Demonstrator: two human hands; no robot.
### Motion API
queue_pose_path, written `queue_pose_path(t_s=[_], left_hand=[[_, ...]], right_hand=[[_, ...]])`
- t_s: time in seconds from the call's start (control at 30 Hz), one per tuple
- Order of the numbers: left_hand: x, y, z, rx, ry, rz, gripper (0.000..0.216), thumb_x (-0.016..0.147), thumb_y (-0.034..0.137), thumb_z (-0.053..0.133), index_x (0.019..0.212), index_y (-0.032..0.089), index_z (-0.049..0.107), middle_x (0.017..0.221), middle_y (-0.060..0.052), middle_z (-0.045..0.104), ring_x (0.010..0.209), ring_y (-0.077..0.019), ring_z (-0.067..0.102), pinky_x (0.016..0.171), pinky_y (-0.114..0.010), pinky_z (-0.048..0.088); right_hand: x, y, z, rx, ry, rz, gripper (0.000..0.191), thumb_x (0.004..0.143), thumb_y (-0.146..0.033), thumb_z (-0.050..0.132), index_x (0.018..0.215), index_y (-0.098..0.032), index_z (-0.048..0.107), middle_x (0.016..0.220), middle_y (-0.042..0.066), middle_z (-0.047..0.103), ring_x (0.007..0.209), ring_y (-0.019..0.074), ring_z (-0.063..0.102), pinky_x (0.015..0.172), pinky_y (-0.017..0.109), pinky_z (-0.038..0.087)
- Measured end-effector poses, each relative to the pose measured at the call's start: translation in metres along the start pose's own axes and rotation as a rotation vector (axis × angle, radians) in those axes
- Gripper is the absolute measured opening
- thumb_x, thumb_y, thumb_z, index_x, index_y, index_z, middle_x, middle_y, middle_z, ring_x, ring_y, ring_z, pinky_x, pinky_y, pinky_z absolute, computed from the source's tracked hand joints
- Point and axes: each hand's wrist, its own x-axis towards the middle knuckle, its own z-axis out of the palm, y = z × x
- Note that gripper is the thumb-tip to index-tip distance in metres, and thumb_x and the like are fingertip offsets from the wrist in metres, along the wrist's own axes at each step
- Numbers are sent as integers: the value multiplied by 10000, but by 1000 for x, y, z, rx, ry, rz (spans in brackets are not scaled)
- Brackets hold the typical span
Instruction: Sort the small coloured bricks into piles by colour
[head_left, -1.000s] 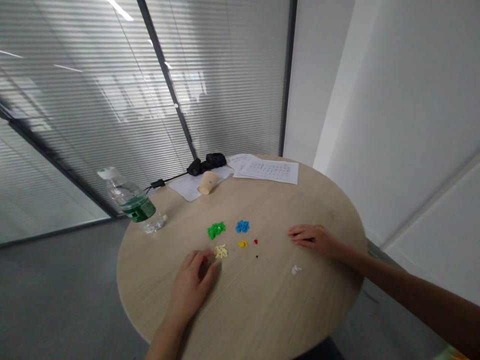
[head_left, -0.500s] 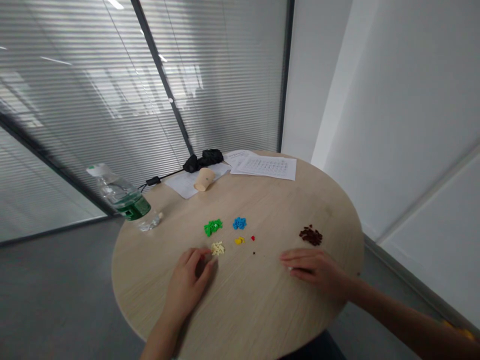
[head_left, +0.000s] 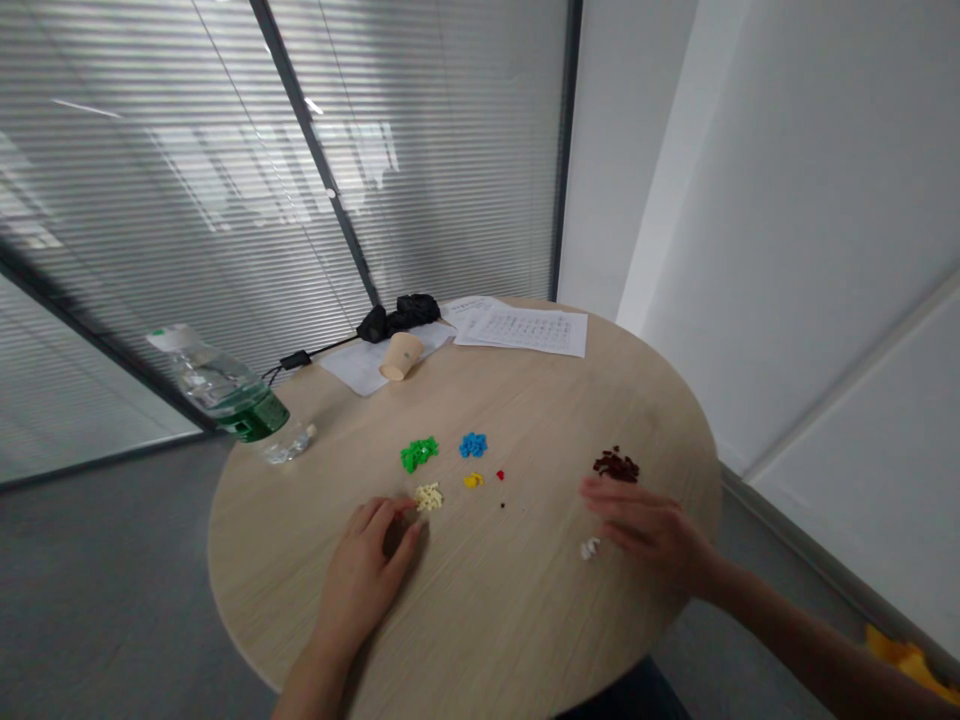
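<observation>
Round wooden table (head_left: 525,640), seen from the head camera.

Left hand (head_left: 367,575) lies palm-down near the front-left edge of the table, fingers loosely curled, holding nothing. Its fingertips (head_left: 405,508) sit just beside the cream pile (head_left: 429,496), at or nearly touching its left side; contact cannot be confirmed.

Right hand (head_left: 651,530) is over the front-right part of the table, blurred, fingers spread flat and apart, nothing gripped. It lies between the dark red pile (head_left: 616,465), just behind its fingertips, and the white pieces (head_left: 590,548), just beside its lower edge.

Other small piles near the table centre: green pile (head_left: 418,453) behind the cream one, blue pile (head_left: 472,445) to the right of the green, yellow pile (head_left: 472,480) in front of the blue, a single red piece (head_left: 500,475) beside the yellow, and a dark speck (head_left: 502,505) in front of that.

Far edge: printed sheets (head_left: 525,328), black bundle (head_left: 397,315) with a cable, paper cup (head_left: 400,356) tipped on its side. Left edge: water bottle (head_left: 225,395) with green label, appearing tilted.
</observation>
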Motion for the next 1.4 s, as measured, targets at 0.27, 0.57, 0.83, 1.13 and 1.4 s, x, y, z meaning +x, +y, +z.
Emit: queue_pose_path(t_s=[0.27,0.57,0.83,1.13,1.4], left_hand=[[0,3,-1,0,9,-8,332,824,458,480,982,196,609,881,-69,609,801,-216,585,734,-351,501],[-1,2,0,8,-18,1,297,839,433,475,972,199,600,919,-67,608,830,-213,580,760,-351,491],[-1,5,-2,2,-21,-1,285,839,422,479,958,195,606,915,-69,608,845,-220,576,770,-362,488],[-1,8,-1,-8,-29,0,283,844,412,470,953,190,607,941,-77,607,872,-221,573,796,-369,483],[-1,12,-1,-16,-41,-22,285,847,399,461,974,183,597,942,-79,601,876,-223,571,800,-376,479]], right_hand=[[20,61,-11,-166,-6,180,457,798,-337,590,1241,-231,563,1307,101,541,1182,260,522,1002,464,425],[23,48,-6,-68,-91,85,278,861,-292,522,1099,-267,666,1201,50,627,1093,208,594,953,396,485],[14,39,-9,-9,-124,66,244,877,-293,508,1032,-278,696,1135,29,665,1057,200,617,926,383,511],[17,34,-14,-34,-34,125,254,855,-311,535,1045,-244,690,1104,60,679,1009,215,640,903,380,523],[76,15,19,-77,-231,-167,265,903,-250,466,1069,-238,672,1094,41,682,1015,164,620,912,326,494]])
